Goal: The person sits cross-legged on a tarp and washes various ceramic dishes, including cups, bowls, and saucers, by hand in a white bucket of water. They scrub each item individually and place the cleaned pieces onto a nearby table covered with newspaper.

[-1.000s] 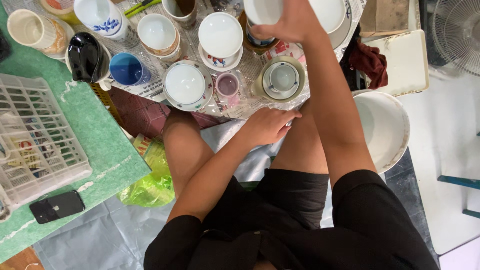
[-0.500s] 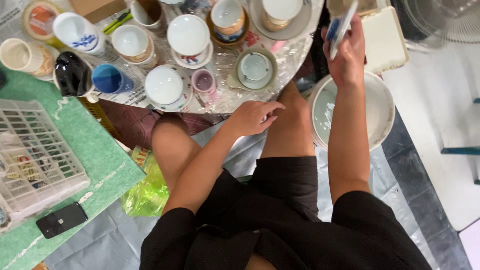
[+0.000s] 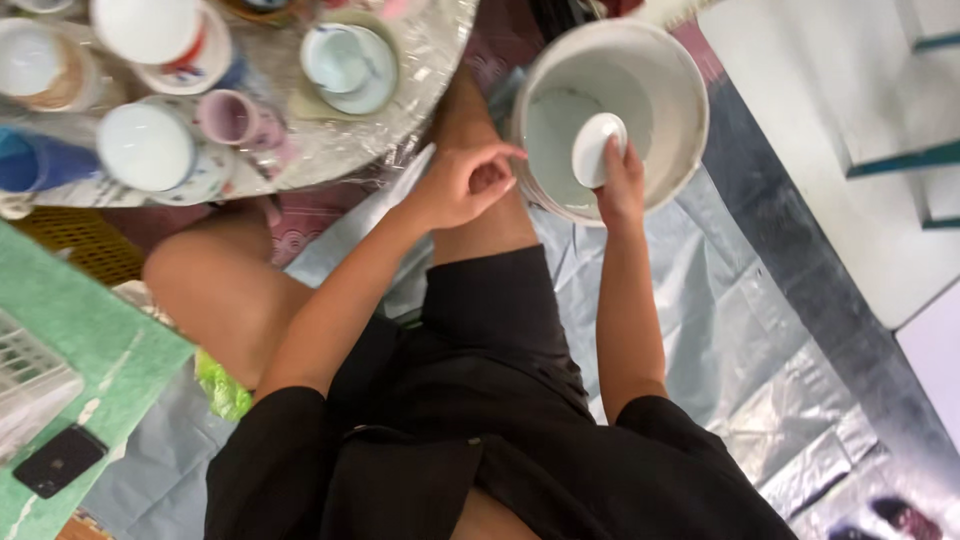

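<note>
My right hand [image 3: 622, 185] grips a small white ceramic dish [image 3: 597, 148] and holds it over the inside of a large white bucket [image 3: 668, 70] that has pale liquid at its bottom. The bucket stands on the floor by my right knee. My left hand [image 3: 462, 186] rests on my right knee close to the bucket's rim, fingers loosely curled, holding nothing that I can see.
A round foil-covered table [image 3: 440, 50] carries several white, pink and blue cups and bowls [image 3: 148, 145]. At left are a green surface [image 3: 70, 340], a black phone [image 3: 58, 461] and a white wire rack [image 3: 20, 380]. Grey plastic sheeting [image 3: 760, 330] covers the floor.
My right hand took the white dish from the table, swung right and lowered it into the bucket. The view tilted down and closer. My left hand stayed on my knee.
</note>
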